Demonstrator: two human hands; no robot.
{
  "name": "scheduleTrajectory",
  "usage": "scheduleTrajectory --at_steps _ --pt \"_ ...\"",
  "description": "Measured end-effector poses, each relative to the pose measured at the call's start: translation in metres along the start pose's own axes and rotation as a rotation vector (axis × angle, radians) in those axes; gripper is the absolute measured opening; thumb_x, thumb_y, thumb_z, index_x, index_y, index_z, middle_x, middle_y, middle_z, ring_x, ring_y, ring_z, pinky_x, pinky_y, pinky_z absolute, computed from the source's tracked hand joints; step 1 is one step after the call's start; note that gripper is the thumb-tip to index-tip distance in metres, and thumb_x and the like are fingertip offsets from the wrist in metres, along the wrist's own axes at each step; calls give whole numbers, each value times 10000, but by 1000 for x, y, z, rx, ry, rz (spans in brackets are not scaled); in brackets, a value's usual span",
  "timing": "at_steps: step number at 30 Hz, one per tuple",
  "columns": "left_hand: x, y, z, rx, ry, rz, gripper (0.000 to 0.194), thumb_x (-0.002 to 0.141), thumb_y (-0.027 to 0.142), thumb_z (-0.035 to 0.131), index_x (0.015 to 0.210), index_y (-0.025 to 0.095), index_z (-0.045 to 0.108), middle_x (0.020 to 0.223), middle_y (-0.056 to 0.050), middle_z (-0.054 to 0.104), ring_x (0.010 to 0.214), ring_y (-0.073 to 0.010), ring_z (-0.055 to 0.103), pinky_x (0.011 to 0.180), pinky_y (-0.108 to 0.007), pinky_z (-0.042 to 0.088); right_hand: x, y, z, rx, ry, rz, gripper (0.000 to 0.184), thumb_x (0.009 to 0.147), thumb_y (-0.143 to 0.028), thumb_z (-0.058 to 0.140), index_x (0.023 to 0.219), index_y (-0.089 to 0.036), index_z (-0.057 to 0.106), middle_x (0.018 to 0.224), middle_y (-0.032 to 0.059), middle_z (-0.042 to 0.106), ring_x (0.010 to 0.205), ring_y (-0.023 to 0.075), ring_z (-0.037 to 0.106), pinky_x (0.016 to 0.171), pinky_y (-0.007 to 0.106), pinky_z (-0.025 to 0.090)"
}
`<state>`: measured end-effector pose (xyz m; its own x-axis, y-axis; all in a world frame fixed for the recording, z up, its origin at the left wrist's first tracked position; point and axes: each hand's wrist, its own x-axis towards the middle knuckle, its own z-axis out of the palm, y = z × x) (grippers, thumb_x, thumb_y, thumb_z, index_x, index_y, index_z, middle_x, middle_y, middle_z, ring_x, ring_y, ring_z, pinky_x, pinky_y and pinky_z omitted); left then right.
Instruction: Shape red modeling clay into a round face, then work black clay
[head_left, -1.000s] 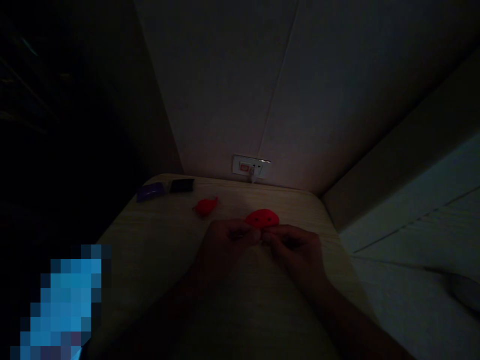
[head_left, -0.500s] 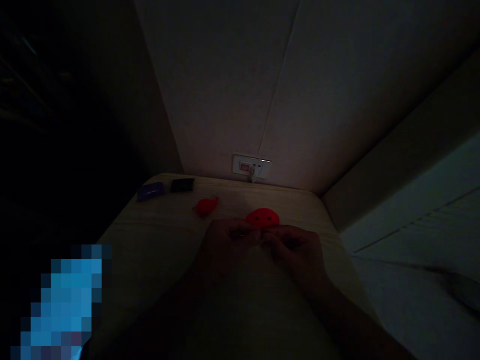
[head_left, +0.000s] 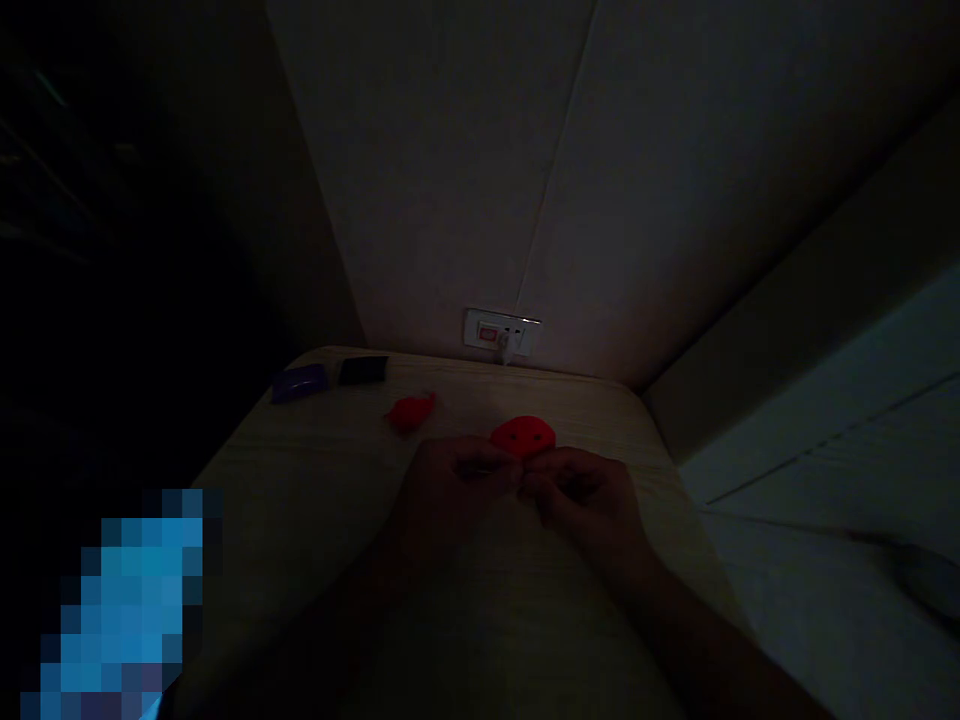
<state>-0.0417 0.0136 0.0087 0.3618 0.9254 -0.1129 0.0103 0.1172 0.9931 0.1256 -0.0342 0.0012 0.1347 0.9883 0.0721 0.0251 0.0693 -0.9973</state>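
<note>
In dim light, my left hand (head_left: 454, 490) and my right hand (head_left: 589, 495) meet over the table, both closed in a pinch with the fingertips together. What they pinch is hidden between the fingers. Directly behind the fingertips is a red dome-shaped piece (head_left: 523, 434) with two dark eye-like spots; its lower edge is covered by my fingers. Whether the fingers grip that edge, I cannot tell. A second red lump (head_left: 411, 412), with thin pointed ends, lies apart from my hands to the left.
On the wooden tabletop (head_left: 480, 640), a purple packet (head_left: 300, 382) and a dark flat packet (head_left: 364, 370) lie at the back left. A wall socket (head_left: 480, 332) with a plug stands behind the table. A blurred blue patch (head_left: 135, 600) covers the lower left.
My right hand has shifted slightly left, its fingers still working against the left fingertips. The red pieces and packets stay in place.
</note>
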Motion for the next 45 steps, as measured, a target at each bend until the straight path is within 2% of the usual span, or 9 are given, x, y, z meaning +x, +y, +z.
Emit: scheduleTrajectory --at_steps 9,20,28,35,45 --pt "0 0 0 10 27 -34 113 740 282 776 785 182 802 805 -47 807 768 -197 736 716 -277 540 -1 -3 -2 -20 7 -1 123 737 -254 772 671 -166 717 546 16 691 404 70 503 395 159 382" --pt "-1 4 1 30 70 -52 115 760 288 750 755 181 790 749 -40 795 746 -205 731 710 -291 532 -3 -3 -3 88 -41 -9 154 762 -259 740 671 -171 652 567 19 709 379 82 529 394 179 425" --pt "1 -3 0 -1 39 -25 127 776 306 753 776 183 788 779 -44 798 759 -205 736 725 -294 539 -3 -1 -3 93 -49 12 127 757 -257 754 696 -175 678 550 20 711 358 83 508 372 181 394" --pt "0 4 1 6 52 -28 119 774 284 743 751 174 783 751 -41 787 746 -199 723 723 -288 530 -3 -3 -4 97 -74 2 157 765 -253 753 668 -174 658 556 18 704 380 84 522 390 179 406" --pt "0 1 1 0 41 -33 163 790 327 735 776 175 792 752 -44 789 748 -208 728 715 -296 532 -4 6 -8 237 -93 -31 153 817 -266 705 718 -187 618 627 28 729 419 104 548 427 209 430"
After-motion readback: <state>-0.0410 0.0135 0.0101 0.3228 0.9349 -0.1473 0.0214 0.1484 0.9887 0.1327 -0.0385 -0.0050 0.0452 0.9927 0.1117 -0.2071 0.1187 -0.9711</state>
